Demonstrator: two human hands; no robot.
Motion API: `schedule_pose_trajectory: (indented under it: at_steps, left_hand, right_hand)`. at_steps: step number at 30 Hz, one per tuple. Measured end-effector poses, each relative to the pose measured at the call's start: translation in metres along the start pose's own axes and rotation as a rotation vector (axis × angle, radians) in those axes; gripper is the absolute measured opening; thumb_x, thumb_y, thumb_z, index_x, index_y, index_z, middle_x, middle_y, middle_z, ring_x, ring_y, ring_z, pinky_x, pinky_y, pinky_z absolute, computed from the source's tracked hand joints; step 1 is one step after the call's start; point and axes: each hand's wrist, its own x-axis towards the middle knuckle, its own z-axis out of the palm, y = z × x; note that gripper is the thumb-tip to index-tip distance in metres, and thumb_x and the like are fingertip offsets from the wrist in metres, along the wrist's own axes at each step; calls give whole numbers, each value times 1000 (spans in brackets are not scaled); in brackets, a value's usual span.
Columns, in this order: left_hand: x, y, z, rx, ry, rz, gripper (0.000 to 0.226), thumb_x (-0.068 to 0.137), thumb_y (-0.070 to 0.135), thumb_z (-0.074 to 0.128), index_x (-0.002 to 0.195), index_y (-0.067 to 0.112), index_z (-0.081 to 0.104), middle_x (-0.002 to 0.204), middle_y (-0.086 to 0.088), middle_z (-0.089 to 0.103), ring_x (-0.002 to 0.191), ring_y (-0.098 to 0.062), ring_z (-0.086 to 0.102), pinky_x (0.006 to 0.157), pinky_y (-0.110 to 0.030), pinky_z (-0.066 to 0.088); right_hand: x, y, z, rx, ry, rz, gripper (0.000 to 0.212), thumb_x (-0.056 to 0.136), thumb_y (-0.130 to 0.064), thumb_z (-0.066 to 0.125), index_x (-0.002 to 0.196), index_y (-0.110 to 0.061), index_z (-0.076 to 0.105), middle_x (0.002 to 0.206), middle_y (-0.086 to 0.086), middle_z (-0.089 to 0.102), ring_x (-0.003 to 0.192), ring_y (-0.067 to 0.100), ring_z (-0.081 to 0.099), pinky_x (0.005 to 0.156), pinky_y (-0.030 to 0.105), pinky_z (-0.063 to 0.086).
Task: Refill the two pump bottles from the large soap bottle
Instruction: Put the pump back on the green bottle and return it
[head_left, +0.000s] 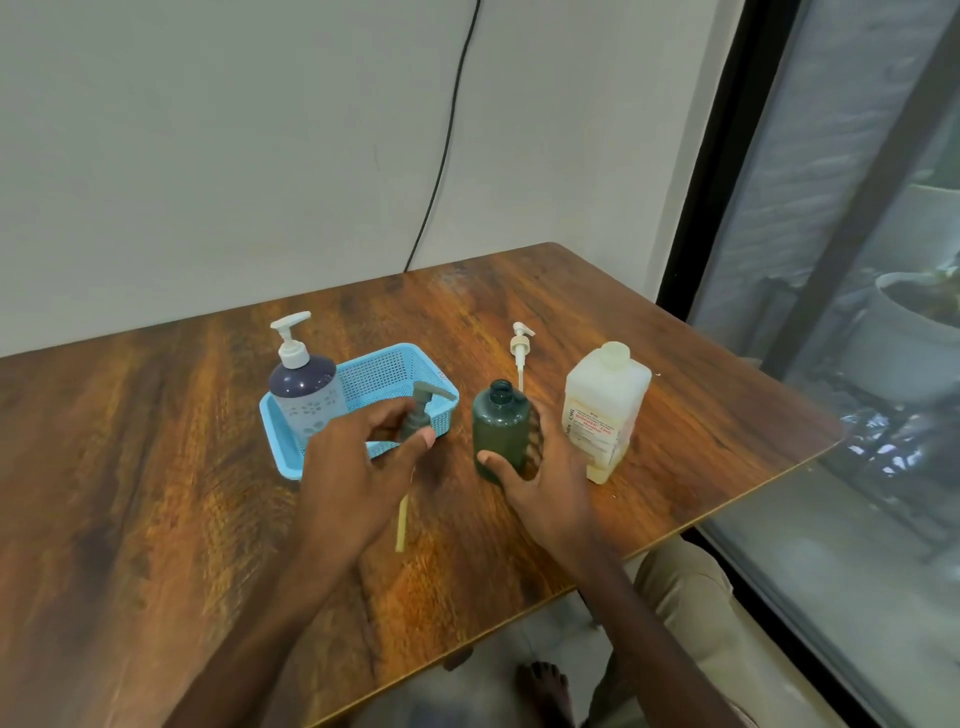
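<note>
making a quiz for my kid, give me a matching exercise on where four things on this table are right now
1 dark blue pump bottle
2 green bottle
3 green pump head
4 white pump

a lying on the table
b held in the left hand
c standing in the blue basket
d held by the right hand

Pairs: 1-c, 2-d, 3-b, 4-a

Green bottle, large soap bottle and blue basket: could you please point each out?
green bottle (500, 431): head view, middle of its body.
large soap bottle (608, 387): head view, upper front face.
blue basket (387, 371): head view, far mesh wall.
</note>
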Motion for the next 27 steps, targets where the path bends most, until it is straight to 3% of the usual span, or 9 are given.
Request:
schedule_pose_trajectory:
  at_steps: [3,6,10,14,17,20,23,27]
  left_hand:
    - [5,6,1,-134,-19,16,27,88,34,80,114,35,74,101,38,64,93,22,61,79,-1,42]
    - [10,13,2,-225,-17,48,34,83,45,80,115,35,75,104,33,69,98,19,63,80,-2,47]
    - [19,32,-3,-313,9,114,23,82,47,81,103,48,71,90,43,68,94,20,64,77,1,46]
    - [37,54,-10,-446,81,166,27,86,35,84,112,34,76,99,25,77,97,4,73,83,-8,52]
    - [51,68,-17,-524,138,239,31,87,25,84,117,19,78,102,10,80,95,-8,76,84,-16,58]
    - [61,79,-21,-533,202,280,32,88,26,83,118,19,78,103,10,80,95,-6,76,86,-16,58]
    - [69,85,-14,-514,257,296,32,87,27,84,118,18,79,103,10,80,94,-4,76,87,-19,59]
    - [73,76,11,-520,159,273,32,87,22,84,118,17,79,103,9,80,94,-9,76,90,-35,63]
  right_hand:
    - [-1,1,0,24,-2,-2,87,78,-50,80,149,-38,31,150,-12,47,134,11,48,106,36,49]
    - [-8,5,-5,96,-18,18,93,77,-46,83,153,-32,31,153,-10,46,136,10,49,107,36,48]
    - [-14,4,-13,146,-10,-15,96,73,-49,85,152,-31,34,149,-11,50,130,5,53,104,32,50]
    - [-6,-10,-9,66,-6,-57,96,71,-62,81,150,-39,32,149,-16,47,129,5,51,101,26,51]
    - [0,-16,-4,21,0,-46,84,77,-54,79,146,-44,32,149,-15,47,129,6,49,87,8,42]
    - [0,-16,-3,21,7,-43,82,80,-47,78,147,-42,31,147,-15,49,121,-3,45,72,0,35]
    - [0,-15,-3,4,9,-43,82,81,-47,78,148,-39,31,148,-14,48,119,-4,42,70,-2,33]
    - [2,-13,0,-5,22,-39,80,82,-46,78,148,-38,33,146,-15,50,125,-1,46,72,-5,34]
